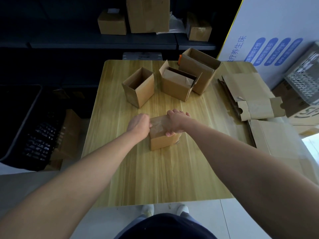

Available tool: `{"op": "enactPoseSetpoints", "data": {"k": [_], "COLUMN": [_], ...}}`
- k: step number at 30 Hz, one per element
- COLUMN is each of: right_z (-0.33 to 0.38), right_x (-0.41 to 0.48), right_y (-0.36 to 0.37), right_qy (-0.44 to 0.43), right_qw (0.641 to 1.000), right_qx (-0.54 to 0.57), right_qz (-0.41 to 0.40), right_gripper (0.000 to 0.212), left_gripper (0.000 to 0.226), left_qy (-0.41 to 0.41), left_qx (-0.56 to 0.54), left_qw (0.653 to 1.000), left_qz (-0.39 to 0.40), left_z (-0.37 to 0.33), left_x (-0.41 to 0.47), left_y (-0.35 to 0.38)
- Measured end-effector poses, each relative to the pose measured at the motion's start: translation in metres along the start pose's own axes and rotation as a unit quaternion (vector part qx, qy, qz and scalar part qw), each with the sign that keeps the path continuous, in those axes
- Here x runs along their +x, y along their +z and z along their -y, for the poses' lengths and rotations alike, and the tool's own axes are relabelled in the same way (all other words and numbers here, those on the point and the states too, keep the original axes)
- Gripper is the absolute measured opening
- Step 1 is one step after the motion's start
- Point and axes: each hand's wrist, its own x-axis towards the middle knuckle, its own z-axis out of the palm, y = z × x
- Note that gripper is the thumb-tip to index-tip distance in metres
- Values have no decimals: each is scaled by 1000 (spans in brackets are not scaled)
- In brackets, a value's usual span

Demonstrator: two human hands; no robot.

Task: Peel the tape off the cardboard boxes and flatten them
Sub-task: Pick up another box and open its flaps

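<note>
A small closed cardboard box (162,140) with clear tape over its top stands in the middle of the wooden table (155,178). My left hand (139,125) presses against the box's left top edge, fingers curled at the tape there. My right hand (174,122) lies over the top right of the box, fingers wrapped down its far side and thumb on the near face. Three open boxes stand behind: one at the left (139,87), one in the middle (177,83), a taller one at the right (198,71).
Flattened cardboard (255,104) is piled at the table's right edge. A grey perforated basket (303,80) sits beyond it. Dark shelves behind hold more boxes (148,14). A black bin (22,126) stands on the floor to the left.
</note>
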Motion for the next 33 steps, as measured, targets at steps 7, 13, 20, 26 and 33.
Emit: {"op": "enactPoseSetpoints", "data": {"k": [7,13,20,26,33], "right_z": [3,5,8,9,8], "right_x": [-3,-5,-4,-5,-4], "right_y": [-1,1,0,2,0], "right_qy": [5,12,16,25,15], "right_qw": [1000,999,999,999,999], "right_qx": [-18,-31,-40,-42,-31], "right_qz": [6,6,9,7,6], "right_gripper": [93,92,91,90,89], "left_gripper": [16,11,20,10,27], "left_qy": [115,203,56,82,-13], "left_qx": [97,83,-91,-76,-498], "left_qw": [989,976,994,994,862], "left_qz": [14,1,-2,17,99], "left_z": [4,18,4,2,35], "left_x": [-2,-9,-7,-4,-19], "left_y": [0,8,7,13,7]}}
